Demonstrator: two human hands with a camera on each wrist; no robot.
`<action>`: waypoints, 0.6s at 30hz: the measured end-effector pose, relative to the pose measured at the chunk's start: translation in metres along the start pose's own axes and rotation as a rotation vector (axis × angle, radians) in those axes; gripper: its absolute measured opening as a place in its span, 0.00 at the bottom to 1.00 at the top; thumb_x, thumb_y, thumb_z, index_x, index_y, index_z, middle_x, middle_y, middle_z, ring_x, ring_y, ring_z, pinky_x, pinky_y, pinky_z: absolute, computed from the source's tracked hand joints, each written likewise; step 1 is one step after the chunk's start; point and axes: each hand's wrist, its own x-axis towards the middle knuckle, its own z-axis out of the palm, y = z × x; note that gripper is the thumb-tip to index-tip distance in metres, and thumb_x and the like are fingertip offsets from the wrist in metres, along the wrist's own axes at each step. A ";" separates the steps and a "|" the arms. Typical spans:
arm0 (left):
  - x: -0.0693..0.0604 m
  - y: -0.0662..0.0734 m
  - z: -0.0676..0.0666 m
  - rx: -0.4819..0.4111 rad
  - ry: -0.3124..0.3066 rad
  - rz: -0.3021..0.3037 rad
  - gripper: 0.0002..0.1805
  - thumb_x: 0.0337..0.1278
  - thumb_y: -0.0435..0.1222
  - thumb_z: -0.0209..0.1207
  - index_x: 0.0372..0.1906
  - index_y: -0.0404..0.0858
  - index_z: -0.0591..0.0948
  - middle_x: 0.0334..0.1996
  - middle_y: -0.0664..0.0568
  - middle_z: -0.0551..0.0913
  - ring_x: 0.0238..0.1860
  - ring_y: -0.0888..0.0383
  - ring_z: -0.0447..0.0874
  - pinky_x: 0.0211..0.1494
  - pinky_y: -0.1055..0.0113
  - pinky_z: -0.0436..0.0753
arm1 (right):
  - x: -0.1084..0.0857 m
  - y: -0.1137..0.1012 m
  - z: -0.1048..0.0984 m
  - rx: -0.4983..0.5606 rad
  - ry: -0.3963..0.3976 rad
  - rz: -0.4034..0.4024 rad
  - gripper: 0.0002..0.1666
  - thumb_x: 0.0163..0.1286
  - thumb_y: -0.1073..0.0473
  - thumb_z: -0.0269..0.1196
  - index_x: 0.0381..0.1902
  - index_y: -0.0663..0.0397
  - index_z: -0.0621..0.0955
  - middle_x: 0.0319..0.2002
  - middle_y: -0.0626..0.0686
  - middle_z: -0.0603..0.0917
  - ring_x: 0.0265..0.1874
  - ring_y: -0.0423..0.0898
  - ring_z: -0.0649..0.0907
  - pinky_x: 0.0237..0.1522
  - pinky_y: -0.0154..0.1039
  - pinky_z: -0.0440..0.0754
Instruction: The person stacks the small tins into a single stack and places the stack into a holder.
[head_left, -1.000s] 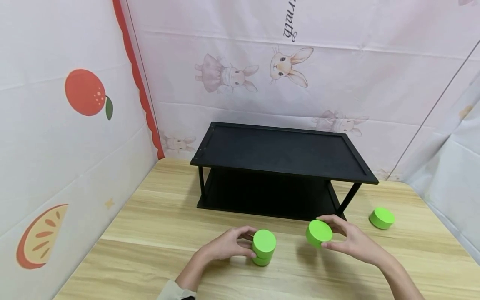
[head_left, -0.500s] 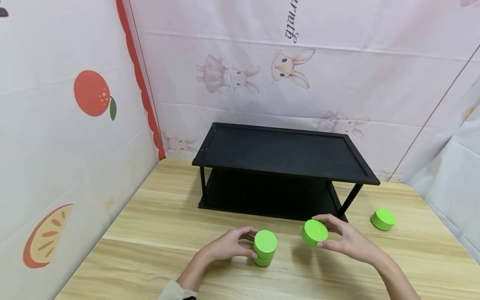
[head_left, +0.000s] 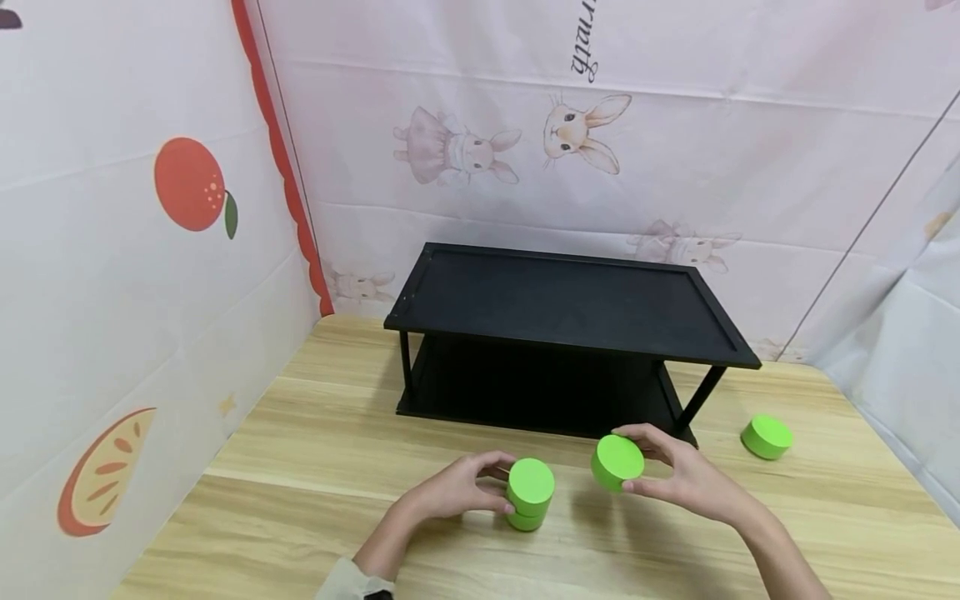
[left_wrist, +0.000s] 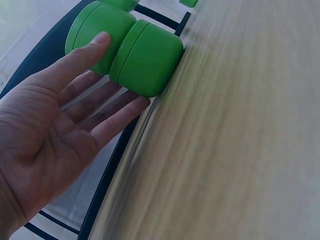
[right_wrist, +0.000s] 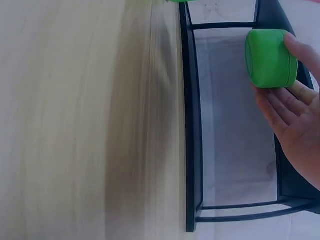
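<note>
Left hand (head_left: 463, 490): curled round the top green round block (head_left: 531, 482), with the thumb on its near side and the other fingers reaching round the back.
Bottom green round block (head_left: 527, 522): right under the top one, down on the table (head_left: 300, 508), close to the left fingers; in a little stack of two, in front of the shelf.
Right hand (head_left: 688, 477): pinching another green round block (head_left: 617, 462) between thumb and fingers, up in the air.
Block in the right hand: tipped a bit, flat face toward the head camera; just to the right of the stack, near but not touching; over a soft shadow on the wood.
Last green round block (head_left: 767, 437): flat on the table, off to the right, past the shelf's corner, away from both hands.
Shelf (head_left: 570, 300): black, with two flat boards and thin posts; standing at the back of the table, behind the hands.
Table: light wood with stripy lines.
Back cloth (head_left: 465, 75): pale pink, with bunny pictures.
Side cloth (head_left: 82, 300): white, with fruit pictures and a red wavy edge.
Sleeve (head_left: 348, 581): pale, on the left arm.
</note>
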 end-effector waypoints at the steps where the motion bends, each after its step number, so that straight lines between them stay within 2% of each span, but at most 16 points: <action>1: 0.000 0.000 0.000 -0.001 0.000 0.001 0.30 0.45 0.32 0.68 0.56 0.36 0.72 0.49 0.54 0.76 0.51 0.59 0.74 0.53 0.68 0.74 | 0.001 -0.001 0.001 -0.002 -0.001 0.000 0.31 0.55 0.54 0.69 0.56 0.49 0.72 0.49 0.44 0.77 0.48 0.45 0.78 0.51 0.31 0.73; 9: 0.001 -0.003 0.000 0.010 -0.002 0.017 0.29 0.45 0.33 0.68 0.56 0.36 0.72 0.50 0.52 0.76 0.51 0.59 0.74 0.54 0.66 0.74 | 0.009 -0.001 0.007 -0.003 -0.005 0.003 0.32 0.55 0.53 0.69 0.56 0.51 0.72 0.50 0.43 0.77 0.49 0.45 0.77 0.51 0.32 0.73; 18: 0.001 -0.007 0.000 0.003 -0.005 0.033 0.29 0.45 0.32 0.68 0.56 0.35 0.72 0.50 0.52 0.76 0.51 0.58 0.74 0.54 0.66 0.74 | 0.013 -0.002 0.013 0.007 -0.018 0.006 0.32 0.55 0.52 0.69 0.57 0.47 0.71 0.50 0.43 0.77 0.48 0.44 0.77 0.51 0.35 0.74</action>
